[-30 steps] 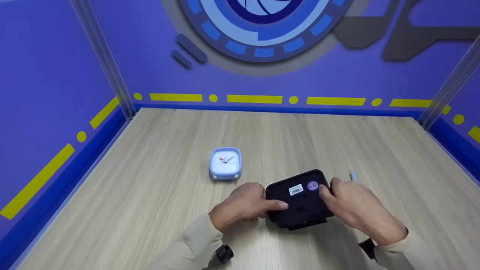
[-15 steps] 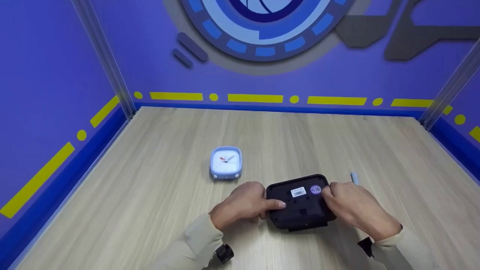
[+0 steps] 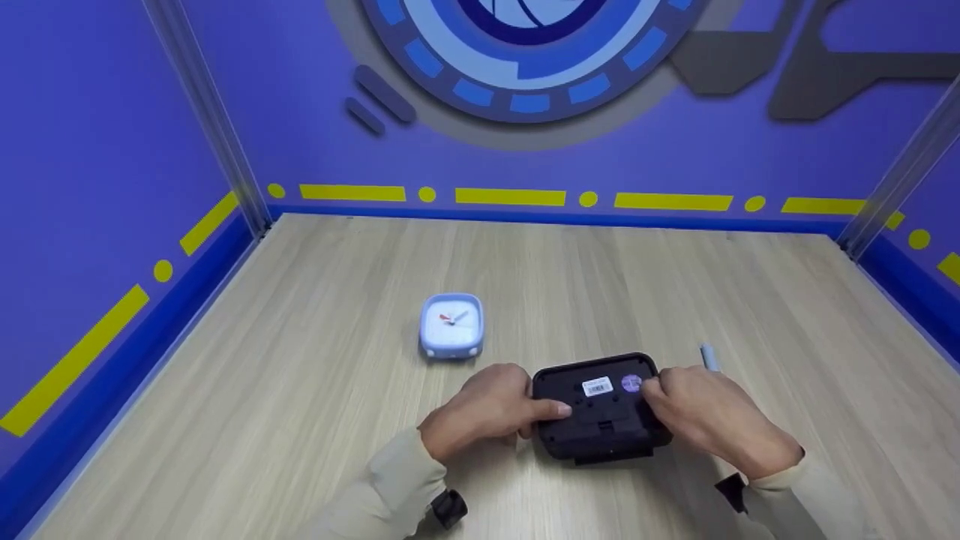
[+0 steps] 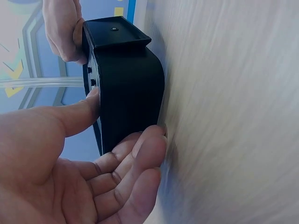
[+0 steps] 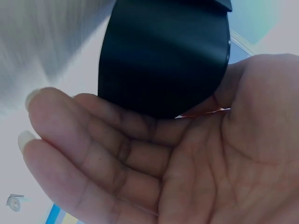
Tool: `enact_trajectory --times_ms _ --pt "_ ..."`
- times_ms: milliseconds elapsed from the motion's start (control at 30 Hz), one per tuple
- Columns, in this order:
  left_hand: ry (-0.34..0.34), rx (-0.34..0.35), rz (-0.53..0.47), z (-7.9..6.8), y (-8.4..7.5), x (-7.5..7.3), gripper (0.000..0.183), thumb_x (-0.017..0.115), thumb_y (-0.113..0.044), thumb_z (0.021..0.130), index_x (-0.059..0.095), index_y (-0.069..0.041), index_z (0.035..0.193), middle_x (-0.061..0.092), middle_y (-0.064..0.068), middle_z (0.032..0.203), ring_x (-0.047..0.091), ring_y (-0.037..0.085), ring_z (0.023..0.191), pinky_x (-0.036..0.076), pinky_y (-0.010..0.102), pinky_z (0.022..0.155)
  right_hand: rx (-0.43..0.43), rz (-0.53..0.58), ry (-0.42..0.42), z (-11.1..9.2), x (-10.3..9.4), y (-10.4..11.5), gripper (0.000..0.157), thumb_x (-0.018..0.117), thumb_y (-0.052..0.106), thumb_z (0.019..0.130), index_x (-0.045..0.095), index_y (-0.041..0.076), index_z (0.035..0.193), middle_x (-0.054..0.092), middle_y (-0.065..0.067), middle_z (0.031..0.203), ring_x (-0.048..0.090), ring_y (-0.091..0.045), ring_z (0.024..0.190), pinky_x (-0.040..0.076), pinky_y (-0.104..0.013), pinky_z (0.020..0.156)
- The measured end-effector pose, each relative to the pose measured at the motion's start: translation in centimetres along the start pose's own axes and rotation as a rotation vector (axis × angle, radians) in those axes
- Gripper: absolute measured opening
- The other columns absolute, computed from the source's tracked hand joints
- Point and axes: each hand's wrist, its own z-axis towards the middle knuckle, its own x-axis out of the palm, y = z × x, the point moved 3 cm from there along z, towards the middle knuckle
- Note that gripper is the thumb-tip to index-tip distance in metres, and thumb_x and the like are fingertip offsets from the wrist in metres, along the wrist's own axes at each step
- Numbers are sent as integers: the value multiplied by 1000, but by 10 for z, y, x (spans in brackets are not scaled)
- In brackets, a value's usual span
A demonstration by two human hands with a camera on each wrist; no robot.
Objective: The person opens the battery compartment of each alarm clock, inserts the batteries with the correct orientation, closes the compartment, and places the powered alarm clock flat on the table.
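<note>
A black alarm clock [image 3: 600, 412] is tilted low over the table, its back facing up with a barcode label, a round purple sticker and small knobs. At its left end, my left hand [image 3: 491, 405] grips it, thumb on the back and fingertips under the edge. My right hand [image 3: 716, 409] holds the other end, with the thumb near the purple sticker. In the left wrist view, the clock's black side [image 4: 131, 93] stands close to the table, a flap jutting from it. Its front is hidden from the head view.
A light blue square clock [image 3: 451, 326] lies face up, left of and beyond the hands. Behind the right hand a small grey-blue cylinder [image 3: 709, 356] is partly hidden. Blue-purple panels [image 3: 525, 172] enclose the wooden table [image 3: 337, 300] at the back and sides.
The black clock has tipped slightly, its far edge and right end coming down toward the person. My right hand moved down a little with it; my left hand stays in place.
</note>
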Motion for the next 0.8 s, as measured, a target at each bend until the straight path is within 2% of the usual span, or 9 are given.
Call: enact_trajectory --times_ms 100,300,533,800 --pt "-7 4 13 0 -1 -1 53 81 -51 92 71 -8 63 65 0 53 58 11 42 39 25 47 -34 -37 -4 0 0 0 34 52 9 102 47 17 70 41 4 65 41 -18 58 39 -40 52" --pt "-34 25 70 -2 -3 -2 56 80 -52 92 71 -9 59 55 -8 45 49 8 44 36 26 50 102 50 34 3 0 -3 40 47 19 106 51 14 66 48 0 66 46 -22 63 44 -45 60" --pt "-59 27 115 -2 -4 -1 54 80 -52 92 65 -16 55 52 -9 44 47 8 45 34 26 49 150 92 98 4 3 -5 41 46 24 106 51 15 66 52 -3 67 50 -22 63 43 -43 62" --pt "-65 21 148 -2 -3 -2 52 80 -53 92 64 -17 57 53 -9 45 48 9 45 34 26 49 165 118 134 6 7 -5 40 46 24 105 51 14 66 52 -2 66 50 -21 61 42 -40 60"
